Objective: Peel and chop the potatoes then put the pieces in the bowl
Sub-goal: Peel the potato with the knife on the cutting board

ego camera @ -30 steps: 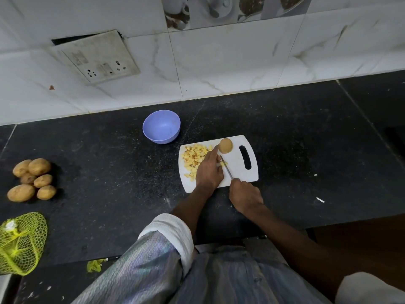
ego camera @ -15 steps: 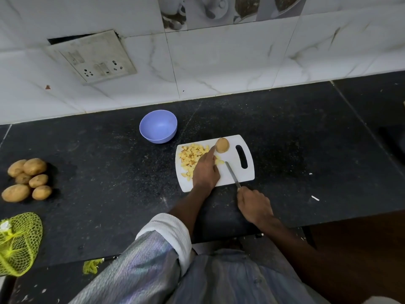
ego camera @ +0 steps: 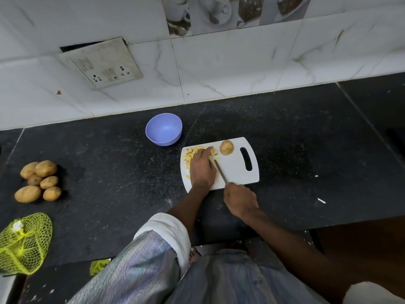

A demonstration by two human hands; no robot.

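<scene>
Left hand (ego camera: 202,166) lay flat over small, loose, probably slippery pieces (ego camera: 190,155); right hand (ego camera: 240,201) gripped the knife (ego camera: 220,171).

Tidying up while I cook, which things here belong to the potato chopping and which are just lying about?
In use: knife, cutting board, chopped pieces, potato piece, purple bowl, whole potatoes.
Lying about: yellow mesh bag, wall socket.

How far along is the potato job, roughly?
Early. Done: a pile of chopped pieces on the cutting board. In hand: left hand rests on that pile, right hand holds the knife. Left: the part potato, six whole potatoes, and filling the empty bowl.
</scene>
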